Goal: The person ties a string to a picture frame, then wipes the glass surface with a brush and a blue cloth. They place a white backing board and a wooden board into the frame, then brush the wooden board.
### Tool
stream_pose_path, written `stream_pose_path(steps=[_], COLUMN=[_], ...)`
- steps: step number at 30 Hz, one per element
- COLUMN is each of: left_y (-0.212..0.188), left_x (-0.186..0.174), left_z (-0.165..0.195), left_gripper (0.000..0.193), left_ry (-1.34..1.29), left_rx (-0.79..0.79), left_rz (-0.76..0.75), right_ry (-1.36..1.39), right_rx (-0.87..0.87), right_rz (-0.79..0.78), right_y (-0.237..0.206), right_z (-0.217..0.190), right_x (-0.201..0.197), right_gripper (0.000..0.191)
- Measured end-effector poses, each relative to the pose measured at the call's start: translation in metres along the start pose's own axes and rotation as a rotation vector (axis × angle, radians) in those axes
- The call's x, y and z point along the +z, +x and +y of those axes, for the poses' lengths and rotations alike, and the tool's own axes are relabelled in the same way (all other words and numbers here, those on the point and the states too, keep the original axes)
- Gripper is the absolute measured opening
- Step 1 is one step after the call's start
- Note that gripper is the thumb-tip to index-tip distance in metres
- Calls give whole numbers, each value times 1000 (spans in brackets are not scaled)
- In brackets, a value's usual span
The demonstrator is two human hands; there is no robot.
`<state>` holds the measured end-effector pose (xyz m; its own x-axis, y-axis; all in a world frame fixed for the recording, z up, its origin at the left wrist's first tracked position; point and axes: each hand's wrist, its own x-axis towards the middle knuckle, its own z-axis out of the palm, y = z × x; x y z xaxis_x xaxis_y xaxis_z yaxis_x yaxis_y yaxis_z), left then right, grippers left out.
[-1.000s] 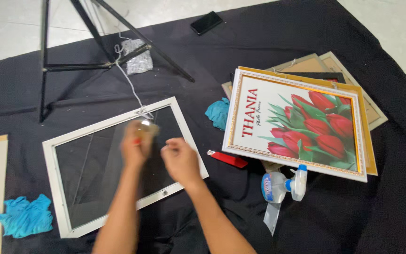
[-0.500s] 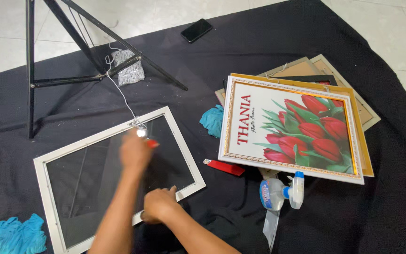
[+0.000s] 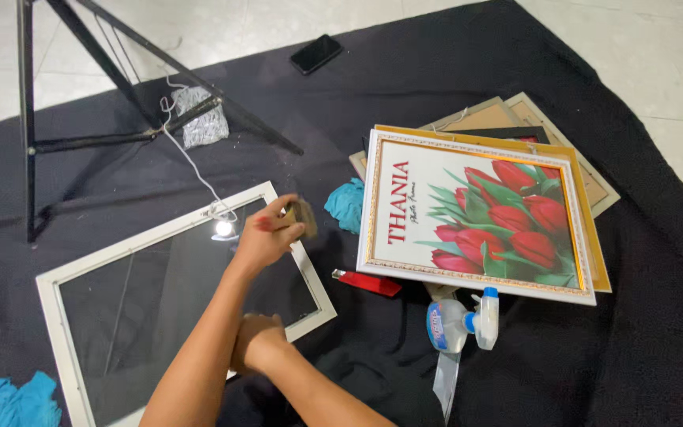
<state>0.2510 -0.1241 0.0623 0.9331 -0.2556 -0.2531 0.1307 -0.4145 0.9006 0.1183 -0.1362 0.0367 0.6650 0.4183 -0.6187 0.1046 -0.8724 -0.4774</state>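
Tan pad point(image 3: 302, 215) in left hand point(image 3: 266, 237), over white frame's point(image 3: 169, 229) right edge.

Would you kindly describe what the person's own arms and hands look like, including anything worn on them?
Both forearms are bare, with no sleeves in view. The left hand and right hand wear no gloves, and no rings, watch or bracelet can be made out. The left hand's fingernails appear painted red, though they are slightly blurred.

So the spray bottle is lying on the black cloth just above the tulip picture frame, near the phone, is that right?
Not quite. The head view shows the spray bottle lying on the black cloth just below the tulip picture frame, not above it. The phone lies far off, near the cloth's top edge.
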Motion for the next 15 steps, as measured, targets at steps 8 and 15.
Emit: stream_pose_path(steps=[8,15], left_y=[-34,-135], left_x=[-16,-116], left_z=[-12,-117], left_gripper=[47,53], left_ry=[167,426], left_rx=[-148,-395], left_rz=[257,518], right_ry=[107,272], right_rx=[-6,43], right_rz=[148,237], right_y=[-8,-11], right_z=[18,31], right_x=[-17,-22], right_gripper=[50,58])
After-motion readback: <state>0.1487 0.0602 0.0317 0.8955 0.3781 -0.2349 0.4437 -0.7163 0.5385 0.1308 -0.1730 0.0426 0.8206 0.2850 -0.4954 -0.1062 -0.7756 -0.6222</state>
